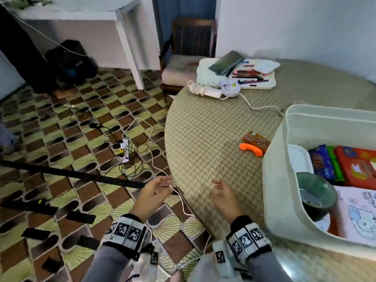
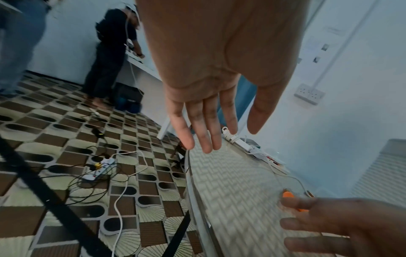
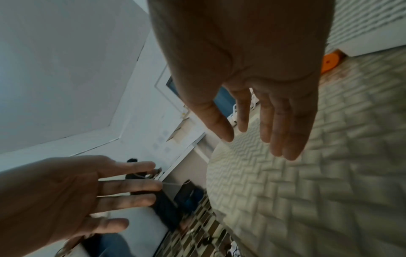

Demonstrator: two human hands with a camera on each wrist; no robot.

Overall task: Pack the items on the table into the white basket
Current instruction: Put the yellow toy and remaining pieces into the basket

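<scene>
The white basket [image 1: 276, 180] stands at the right of the round table [image 1: 213, 135] and holds packets, a dark bowl and papers. An orange toy handset [image 1: 251, 149] and a brown packet [image 1: 256, 141] lie on the table against the basket's left wall. My left hand [image 1: 156, 190] hovers at the table's near-left edge, fingers straight and holding nothing. My right hand [image 1: 222, 192] hovers over the table's near edge, fingers spread and empty. Both palms face each other. The orange handset [image 3: 329, 63] shows behind the right hand [image 3: 252, 113] in the right wrist view; the left hand [image 2: 211, 113] shows in the left wrist view.
A white tray [image 1: 262, 82] with pens, a notebook and a phone sits at the table's far side, with a coiled white power strip [image 1: 205, 89] beside it. Its cable runs toward the basket. Cables and a floor power strip [image 1: 125, 148] lie on the patterned carpet. A chair [image 1: 189, 58] stands behind.
</scene>
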